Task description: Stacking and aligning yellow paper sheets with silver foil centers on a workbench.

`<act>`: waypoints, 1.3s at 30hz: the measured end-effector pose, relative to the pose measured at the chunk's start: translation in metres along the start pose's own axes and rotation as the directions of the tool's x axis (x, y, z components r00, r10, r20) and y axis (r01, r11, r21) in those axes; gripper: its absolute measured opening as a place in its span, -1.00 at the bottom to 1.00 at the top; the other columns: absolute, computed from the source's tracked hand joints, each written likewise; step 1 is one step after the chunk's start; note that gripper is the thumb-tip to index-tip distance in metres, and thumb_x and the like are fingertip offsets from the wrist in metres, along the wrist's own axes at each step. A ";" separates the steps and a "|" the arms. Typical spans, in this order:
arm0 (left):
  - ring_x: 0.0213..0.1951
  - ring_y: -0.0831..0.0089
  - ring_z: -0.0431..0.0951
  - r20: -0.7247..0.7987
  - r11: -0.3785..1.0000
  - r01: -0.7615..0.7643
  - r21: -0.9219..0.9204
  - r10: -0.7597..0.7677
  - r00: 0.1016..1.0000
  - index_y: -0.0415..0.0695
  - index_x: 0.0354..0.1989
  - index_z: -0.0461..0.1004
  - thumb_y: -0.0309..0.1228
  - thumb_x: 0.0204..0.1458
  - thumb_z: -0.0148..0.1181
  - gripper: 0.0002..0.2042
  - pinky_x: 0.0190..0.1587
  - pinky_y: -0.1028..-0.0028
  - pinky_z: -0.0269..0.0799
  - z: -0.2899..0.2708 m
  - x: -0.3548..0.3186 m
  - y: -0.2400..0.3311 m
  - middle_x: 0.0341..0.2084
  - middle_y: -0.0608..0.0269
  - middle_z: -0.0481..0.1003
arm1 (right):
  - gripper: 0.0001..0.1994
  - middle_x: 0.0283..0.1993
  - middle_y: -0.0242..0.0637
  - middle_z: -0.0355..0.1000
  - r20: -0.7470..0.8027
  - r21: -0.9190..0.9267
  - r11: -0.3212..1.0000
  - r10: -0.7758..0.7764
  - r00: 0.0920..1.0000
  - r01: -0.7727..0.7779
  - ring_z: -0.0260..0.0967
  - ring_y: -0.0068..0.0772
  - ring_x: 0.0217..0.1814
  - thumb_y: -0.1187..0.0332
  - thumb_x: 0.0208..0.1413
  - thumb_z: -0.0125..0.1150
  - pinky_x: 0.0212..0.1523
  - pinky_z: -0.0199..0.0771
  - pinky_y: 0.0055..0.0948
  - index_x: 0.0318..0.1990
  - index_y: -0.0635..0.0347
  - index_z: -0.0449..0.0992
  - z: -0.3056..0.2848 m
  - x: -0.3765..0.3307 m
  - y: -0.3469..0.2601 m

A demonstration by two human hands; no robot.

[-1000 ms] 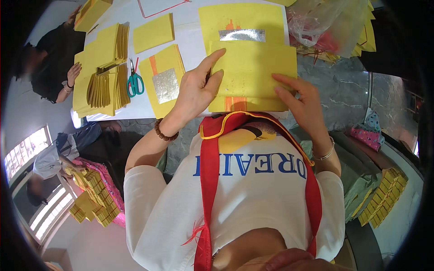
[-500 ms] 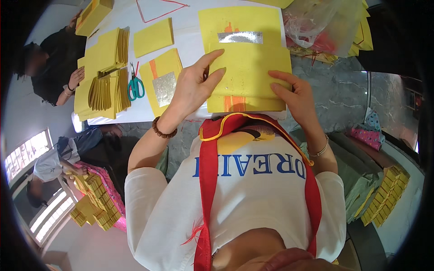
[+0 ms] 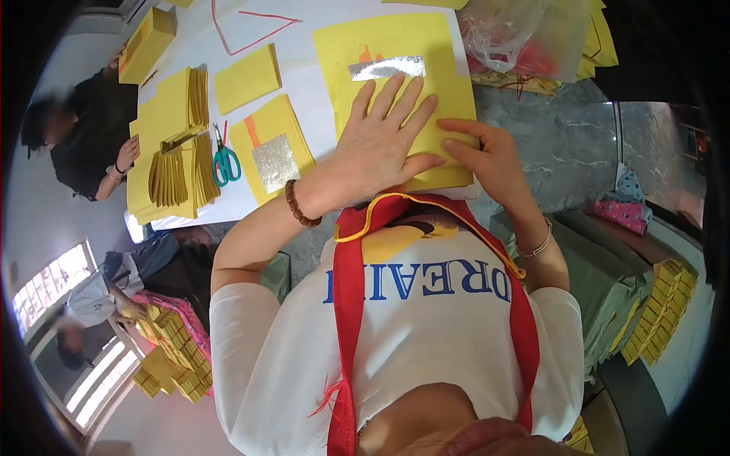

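Yellow paper [image 3: 450, 99] lies near the white worktop's [image 3: 296, 64] front edge, just below a silver patch [image 3: 388, 67]. The left hand [image 3: 372, 148] rests flat across it, grip open, fingers spread. The right hand [image 3: 490, 159] meets its right edge; whether that grip pinches, I cannot tell. Leftward lie green-handled scissors [image 3: 225, 166].

Two silver patches [image 3: 386, 67] and one scissors [image 3: 223, 153] show

The left hand [image 3: 376, 156] partly hides yellow paper [image 3: 449, 99]; the top edge crops a plastic bag [image 3: 525, 34].
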State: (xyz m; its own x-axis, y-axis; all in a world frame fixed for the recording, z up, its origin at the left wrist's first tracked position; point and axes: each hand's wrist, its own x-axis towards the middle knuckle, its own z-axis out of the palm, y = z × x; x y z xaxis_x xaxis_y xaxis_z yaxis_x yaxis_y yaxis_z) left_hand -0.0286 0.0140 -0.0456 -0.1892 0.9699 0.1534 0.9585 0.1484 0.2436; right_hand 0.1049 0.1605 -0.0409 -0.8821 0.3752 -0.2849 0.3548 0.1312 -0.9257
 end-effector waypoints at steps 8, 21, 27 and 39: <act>0.27 0.06 0.00 0.032 1.000 0.026 0.017 -0.027 0.999 -0.18 0.19 0.16 0.08 0.00 -0.02 -0.32 0.25 0.05 -0.21 0.006 0.000 -0.002 0.20 -0.04 0.11 | -0.59 0.10 -0.15 0.30 -0.235 -0.465 0.845 -0.405 0.884 0.264 0.33 -0.41 -0.03 0.17 -0.05 0.22 0.01 0.23 -0.36 -0.01 0.04 0.44 0.009 -0.012 0.012; 0.30 0.02 -0.11 -0.033 0.994 0.019 -0.104 -0.022 0.999 -0.12 0.24 0.08 -0.03 0.01 0.02 -0.34 0.26 0.06 -0.24 0.011 -0.011 -0.009 0.27 -0.01 -0.05 | -0.40 0.29 -0.23 0.09 0.234 -0.686 0.476 -0.573 0.786 0.551 -0.02 -0.26 0.36 -0.07 0.05 -0.06 0.29 -0.37 0.16 0.18 0.10 0.21 0.028 -0.021 0.038; 0.19 0.04 0.06 -0.284 0.919 -0.007 -0.394 -0.115 0.952 -0.11 0.12 0.23 -0.07 -0.07 0.15 -0.40 0.16 0.11 -0.07 0.003 -0.015 -0.013 0.13 0.05 0.15 | -0.34 0.25 -0.19 0.16 0.198 -0.628 0.549 -0.573 0.796 0.551 0.05 -0.23 0.32 -0.03 0.09 -0.05 0.29 -0.34 0.14 0.22 0.24 0.11 0.023 -0.022 0.032; -0.02 0.22 0.23 -0.139 0.982 -0.092 -0.167 0.069 0.988 -0.21 -0.06 0.37 -0.01 -0.15 0.18 -0.43 0.02 0.26 0.06 -0.001 -0.014 -0.004 -0.14 0.16 0.32 | -0.51 0.36 -0.22 -0.05 0.217 -0.621 0.624 -0.443 0.870 0.473 -0.22 -0.18 0.43 0.24 0.16 -0.13 0.32 -0.37 0.02 0.25 0.15 0.12 -0.003 0.003 0.029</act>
State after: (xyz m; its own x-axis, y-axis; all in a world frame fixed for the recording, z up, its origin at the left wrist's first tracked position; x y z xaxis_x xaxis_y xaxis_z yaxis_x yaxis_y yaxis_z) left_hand -0.0298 -0.0004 -0.0478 -0.1508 0.9414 0.3016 0.9224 0.0243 0.3854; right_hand 0.1136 0.1680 -0.0683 -0.9917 0.0689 0.1086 -0.0035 0.8297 -0.5583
